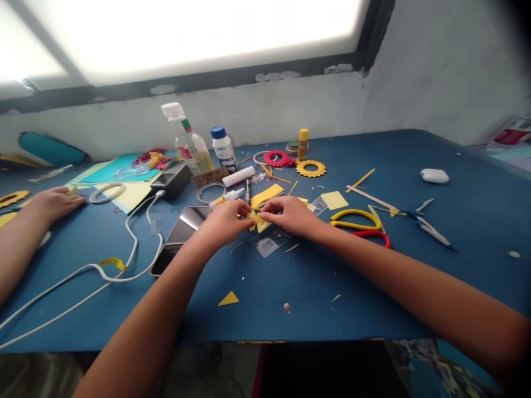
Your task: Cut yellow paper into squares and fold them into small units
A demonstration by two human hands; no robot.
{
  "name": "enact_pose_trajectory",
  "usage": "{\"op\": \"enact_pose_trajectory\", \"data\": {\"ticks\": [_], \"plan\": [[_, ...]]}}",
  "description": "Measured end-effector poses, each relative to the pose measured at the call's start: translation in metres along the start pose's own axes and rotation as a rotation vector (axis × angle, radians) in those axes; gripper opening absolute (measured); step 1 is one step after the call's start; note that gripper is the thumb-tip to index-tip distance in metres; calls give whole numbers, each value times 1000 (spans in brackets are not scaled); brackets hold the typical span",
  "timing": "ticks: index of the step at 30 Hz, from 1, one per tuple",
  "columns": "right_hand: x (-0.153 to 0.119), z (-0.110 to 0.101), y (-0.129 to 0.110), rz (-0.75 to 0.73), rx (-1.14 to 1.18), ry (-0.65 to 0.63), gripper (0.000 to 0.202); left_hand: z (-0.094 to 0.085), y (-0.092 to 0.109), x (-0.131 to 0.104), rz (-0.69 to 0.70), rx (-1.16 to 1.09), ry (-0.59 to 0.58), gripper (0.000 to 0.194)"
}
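Paper piece (263, 224), yellow and folded, at the centre of the clock face, low over the blue table (477, 221) — contact underneath hard to tell. Pinched at nine o'clock by left hand (228, 222) and at three o'clock by right hand (292, 214), thumb and forefinger pressed together on each side; number of layers in between hidden. Probably, judging from this double pinch, a matter of shaping or lining up folds. To do it well: keep both pinches light and close to the edges, so as not to crush the points; match edges before pressing any crease; steady both wrists against the table. Better to turn the paper piece than to twist the wrists. Watch the clear plastic piece (267, 247) at six o'clock, just below the fingers, easily snagged. White-nozzled tube (228, 197) at ten o'clock, right beside the left hand: mind the tip. Scissors (352, 211) at three o'clock, near the right forearm, and phone (178, 237) toward nine, beside the left — best not nudged. Yellow triangle (229, 299) at seven o'clock, well apart, and pale bead (286, 307) near six: avoid sweeping either off the edge.
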State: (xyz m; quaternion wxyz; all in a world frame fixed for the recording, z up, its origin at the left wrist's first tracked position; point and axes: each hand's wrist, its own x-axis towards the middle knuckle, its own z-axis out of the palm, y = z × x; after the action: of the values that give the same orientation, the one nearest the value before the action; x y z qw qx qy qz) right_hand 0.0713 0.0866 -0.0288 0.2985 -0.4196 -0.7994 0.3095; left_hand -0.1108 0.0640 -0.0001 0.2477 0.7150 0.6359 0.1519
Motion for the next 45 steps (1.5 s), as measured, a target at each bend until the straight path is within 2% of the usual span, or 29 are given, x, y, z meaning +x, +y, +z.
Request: {"op": "enact_pose_trajectory", "data": {"ticks": [11,17,25,35,40,45], "plan": [[16,6,3,-14,-91,12,7,-2,1,0,-53,-161,-48,28],[17,8,-1,47,-147,25,9,-5,-2,2,-47,-229,-93,22],[13,11,1,12,-152,60,9,-6,-6,3,-42,-301,-124,20],[13,13,2,-98,25,245,9,-12,2,-2,33,-427,-8,24],[12,4,-2,-202,96,315,11,-11,8,-4,145,-497,94,24],[8,-8,-7,-314,65,404,7,-9,15,-8,229,-513,188,30]]}}
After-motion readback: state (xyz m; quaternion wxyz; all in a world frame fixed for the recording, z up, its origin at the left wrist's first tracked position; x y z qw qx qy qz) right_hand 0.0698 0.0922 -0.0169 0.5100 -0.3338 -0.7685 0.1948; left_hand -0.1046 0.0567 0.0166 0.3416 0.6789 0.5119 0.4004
